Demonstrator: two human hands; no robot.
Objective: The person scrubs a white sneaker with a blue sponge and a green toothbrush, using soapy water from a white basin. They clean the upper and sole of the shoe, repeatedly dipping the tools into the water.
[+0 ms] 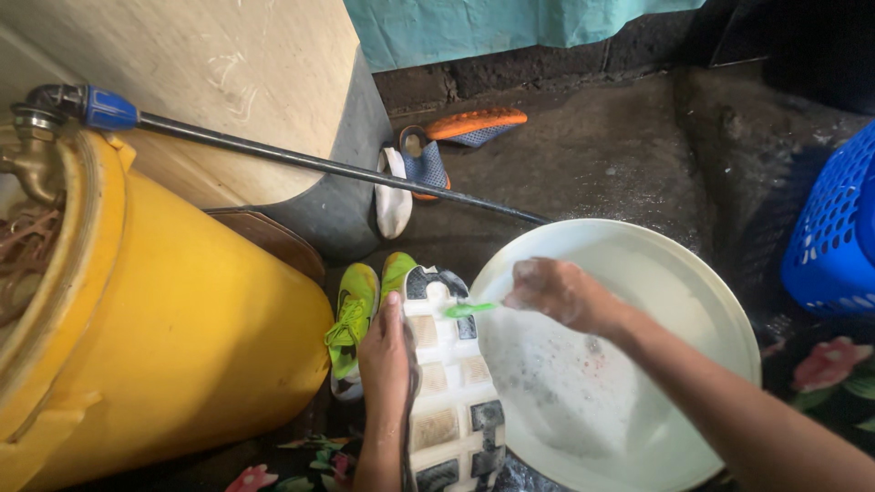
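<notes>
Wet, dark concrete floor (592,155) runs under everything, with a teal cloth (510,23) hanging along the far wall and a blue laundry basket (834,237) at the right edge; a big yellow drum (173,319) fills the left side, a black hose (319,164) slanting across from a brass tap (27,164) at its top. I have my left hand (385,351) wrapped along the left side of an upturned shoe (451,383), fingers curled closed around its edge, sole facing up; its long axis runs from the near edge of view away toward the far wall, toe end just beside the left rim of the white basin (729,319). My right hand (561,292) hovers over the soapy water, fingers pinched shut on a green brush (469,310); the brush head points left, touching the toe end of the sole, so the shoe lies directly left of those fingers. A neon green shoe (355,314) sits just left of my left hand; an orange and blue pair (447,137) lies well beyond.
</notes>
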